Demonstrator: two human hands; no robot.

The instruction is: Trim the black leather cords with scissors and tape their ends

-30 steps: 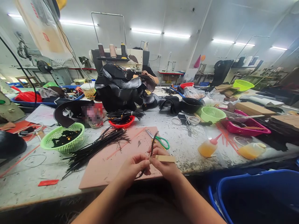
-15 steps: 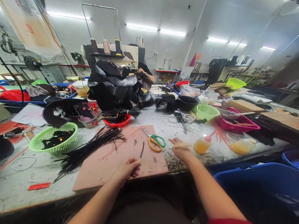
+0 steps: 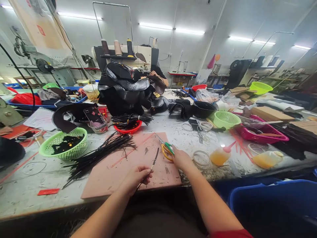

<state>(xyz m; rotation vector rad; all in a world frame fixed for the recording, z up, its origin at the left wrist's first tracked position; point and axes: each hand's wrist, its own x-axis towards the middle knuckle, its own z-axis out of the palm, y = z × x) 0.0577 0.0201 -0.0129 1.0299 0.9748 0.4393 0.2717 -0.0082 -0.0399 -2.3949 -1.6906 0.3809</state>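
Observation:
My left hand (image 3: 140, 177) is closed over the front of the pink board (image 3: 111, 180), pinching a thin black strip (image 3: 156, 157) between thumb and index finger. The strip's free end points up and away, and a pale bit shows near the fingertips. My right hand (image 3: 182, 159) is at the handles of the scissors (image 3: 166, 149), its fingers closed about the green loop and partly hiding it. The blades lie on the board, pointing away to the left. A bundle of black strips (image 3: 101, 153) lies across the board's left side.
A green basket (image 3: 83, 147) with black pieces stands left, and a red bowl (image 3: 128, 129) of strips behind the board. Right are clear rings (image 3: 201, 158), bottles of amber liquid (image 3: 220, 155) and a pink tray (image 3: 262, 134). Beyond a black leather pile (image 3: 126, 89), another person works.
My right hand has moved left from the bare tabletop onto the scissors' handles and closed on them. My left hand still pinches the strip. The view has shifted slightly.

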